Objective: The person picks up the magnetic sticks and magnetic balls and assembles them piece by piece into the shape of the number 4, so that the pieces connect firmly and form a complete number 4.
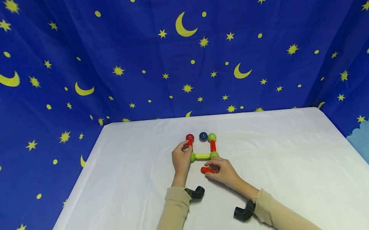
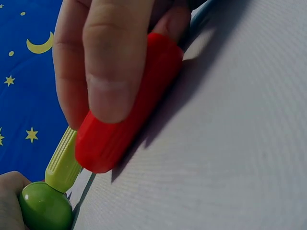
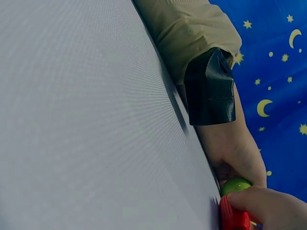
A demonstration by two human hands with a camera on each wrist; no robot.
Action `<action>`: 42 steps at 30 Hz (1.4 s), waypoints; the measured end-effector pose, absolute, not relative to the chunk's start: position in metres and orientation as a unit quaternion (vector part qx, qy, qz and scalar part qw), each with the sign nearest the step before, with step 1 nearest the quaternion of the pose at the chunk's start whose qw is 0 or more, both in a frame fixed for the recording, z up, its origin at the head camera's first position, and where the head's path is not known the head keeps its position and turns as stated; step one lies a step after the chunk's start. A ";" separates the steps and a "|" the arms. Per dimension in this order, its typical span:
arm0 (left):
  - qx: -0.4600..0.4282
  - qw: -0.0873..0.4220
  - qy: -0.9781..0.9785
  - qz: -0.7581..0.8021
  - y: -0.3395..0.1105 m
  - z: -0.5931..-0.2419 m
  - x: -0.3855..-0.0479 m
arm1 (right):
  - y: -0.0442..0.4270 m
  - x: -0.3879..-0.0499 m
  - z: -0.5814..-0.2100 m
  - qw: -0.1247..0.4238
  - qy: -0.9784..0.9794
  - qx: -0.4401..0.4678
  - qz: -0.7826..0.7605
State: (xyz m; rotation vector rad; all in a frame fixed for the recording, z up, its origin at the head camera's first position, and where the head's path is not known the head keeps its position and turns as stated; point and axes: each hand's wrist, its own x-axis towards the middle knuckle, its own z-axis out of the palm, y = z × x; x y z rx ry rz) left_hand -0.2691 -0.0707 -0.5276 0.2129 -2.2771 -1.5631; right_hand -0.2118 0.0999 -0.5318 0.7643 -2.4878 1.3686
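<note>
Several balls and rods form a shape open at the far side. My left hand (image 1: 181, 160) grips its left red rod, which has a red ball (image 1: 190, 138) at the far end and a green ball (image 2: 45, 206) at the near end. A yellow-green rod (image 1: 203, 156) joins that to another green ball (image 1: 214, 155) on the right. My right hand (image 1: 225, 170) pinches a separate loose red rod (image 2: 129, 103) between thumb and fingers, low over the cloth just in front. Whether that rod touches the cloth cannot be told.
A second red rod (image 1: 213, 146) runs away to a yellow-green ball (image 1: 212, 137), beside which sits a dark blue ball (image 1: 203, 136). White cloth (image 1: 126, 176) covers the table. A blue star-patterned curtain (image 1: 149, 50) stands behind. Black devices (image 1: 245, 212) sit at both wrists.
</note>
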 end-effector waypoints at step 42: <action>0.090 0.180 -0.819 -0.537 -0.070 -0.527 -0.268 | 0.116 -0.197 -0.529 0.108 -0.818 0.107 0.555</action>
